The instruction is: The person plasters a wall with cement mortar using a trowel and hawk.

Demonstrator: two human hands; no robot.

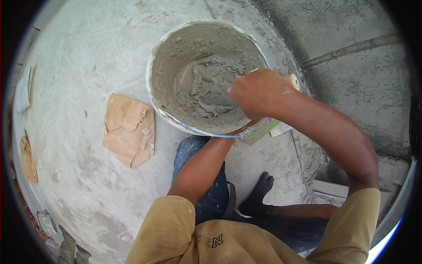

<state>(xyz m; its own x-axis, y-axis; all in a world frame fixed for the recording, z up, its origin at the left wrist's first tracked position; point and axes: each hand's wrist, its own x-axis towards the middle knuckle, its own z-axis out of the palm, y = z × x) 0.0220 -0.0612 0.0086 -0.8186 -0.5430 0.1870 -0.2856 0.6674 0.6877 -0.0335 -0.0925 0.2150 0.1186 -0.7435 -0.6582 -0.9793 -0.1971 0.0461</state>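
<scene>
We have a bucket (148, 82) standing upright on the floor just in front of us, and in it a thick grey cement mix (200, 81). Our right hand (256, 93) is clenched over its right side, seemingly around a wooden handle (294, 82) whose end pokes out beyond the wrist. Our left hand (252, 124) reaches round the near side, mostly hidden beside a green-edged flat tool (262, 132), so we cannot tell whether it grips anything.

We judge the mix already wet and well stirred; it is lumpy and unsmoothed, plenty remains at the bottom, and the bucket's sides are smeared. How much has been used we cannot tell.

The floor (79, 154) is pale, dusty concrete, with torn brown paper (129, 132) left of the bucket. To the right is a rough grey surface (367, 90), perhaps a wall, crossed by a ridge (351, 51)
</scene>
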